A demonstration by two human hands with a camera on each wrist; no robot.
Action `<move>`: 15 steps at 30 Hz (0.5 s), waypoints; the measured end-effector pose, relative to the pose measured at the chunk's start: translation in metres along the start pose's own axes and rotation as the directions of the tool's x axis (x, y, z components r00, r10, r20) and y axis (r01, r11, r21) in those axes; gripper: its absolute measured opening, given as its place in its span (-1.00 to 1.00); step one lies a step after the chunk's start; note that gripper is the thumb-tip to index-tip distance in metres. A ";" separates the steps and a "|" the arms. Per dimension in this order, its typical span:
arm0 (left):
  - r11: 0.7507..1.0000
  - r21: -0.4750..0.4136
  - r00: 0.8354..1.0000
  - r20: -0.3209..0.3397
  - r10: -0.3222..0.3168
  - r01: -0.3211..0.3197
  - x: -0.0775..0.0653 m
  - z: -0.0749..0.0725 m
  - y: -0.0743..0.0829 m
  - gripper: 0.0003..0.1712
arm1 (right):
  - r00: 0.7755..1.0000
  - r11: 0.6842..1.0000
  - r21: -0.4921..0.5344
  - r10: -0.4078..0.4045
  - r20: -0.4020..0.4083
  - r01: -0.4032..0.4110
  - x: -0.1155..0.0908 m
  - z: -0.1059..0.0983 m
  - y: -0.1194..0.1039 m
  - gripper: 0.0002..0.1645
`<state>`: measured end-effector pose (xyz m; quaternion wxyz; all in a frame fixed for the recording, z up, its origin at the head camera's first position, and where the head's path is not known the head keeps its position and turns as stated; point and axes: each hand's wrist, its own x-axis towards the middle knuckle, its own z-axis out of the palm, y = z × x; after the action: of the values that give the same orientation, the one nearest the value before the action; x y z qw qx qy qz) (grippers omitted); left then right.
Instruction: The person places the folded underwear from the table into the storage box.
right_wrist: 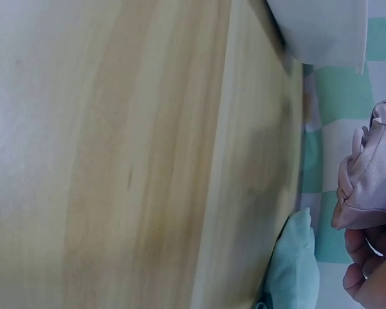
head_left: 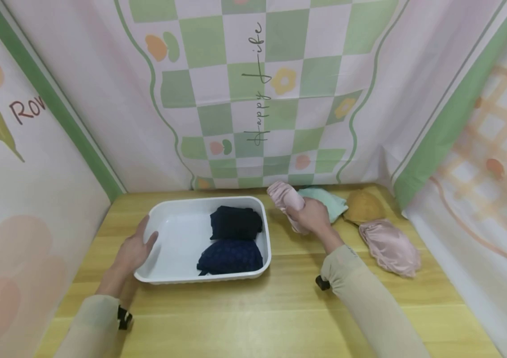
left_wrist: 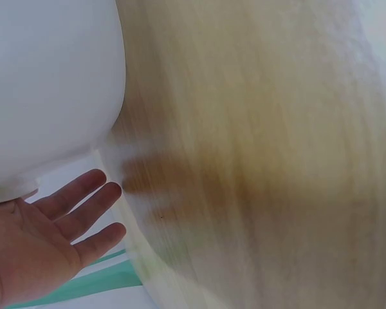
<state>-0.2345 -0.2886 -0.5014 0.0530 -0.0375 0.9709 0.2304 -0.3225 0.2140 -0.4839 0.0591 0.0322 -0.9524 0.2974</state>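
My right hand [head_left: 311, 215] grips a folded pink satin bra [head_left: 286, 196], lifted above the table right of a white tray [head_left: 168, 278]. In the right wrist view the pink bra [right_wrist: 373, 174] hangs at the right edge, partly out of frame. My left hand [head_left: 132, 251] rests at the tray's left rim. Its thumb lies over the rim, and its other fingers [left_wrist: 83, 193] are straight along the outside. Inside the tray's right half lie a folded black bra [head_left: 235, 223] and, nearer me, a folded navy bra [head_left: 231, 257].
Beyond my right hand lie a mint bra [head_left: 325, 201], a mustard bra [head_left: 364, 206] and another pink bra [head_left: 389, 247], close together on the wooden table [head_left: 235, 318]. A checked curtain [head_left: 244, 119] hangs along the back edge, with printed cloth at both sides.
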 end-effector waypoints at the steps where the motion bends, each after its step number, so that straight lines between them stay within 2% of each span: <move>1: 1.000 0.000 1.000 0.001 0.002 -0.002 0.000 0.000 0.000 -0.08 | 1.000 1.000 0.004 -0.003 -0.001 0.003 0.000 0.000 -0.001 -0.49; 15: 1.000 0.006 1.000 0.019 -0.004 0.004 0.002 0.000 -0.001 -0.08 | 1.000 1.000 0.015 -0.027 0.010 0.027 -0.002 -0.003 -0.009 -0.49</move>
<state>-0.2359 -0.2896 -0.5025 0.0627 -0.0369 0.9710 0.2277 -0.3198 0.2085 -0.4771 0.0582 0.0469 -0.9498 0.3036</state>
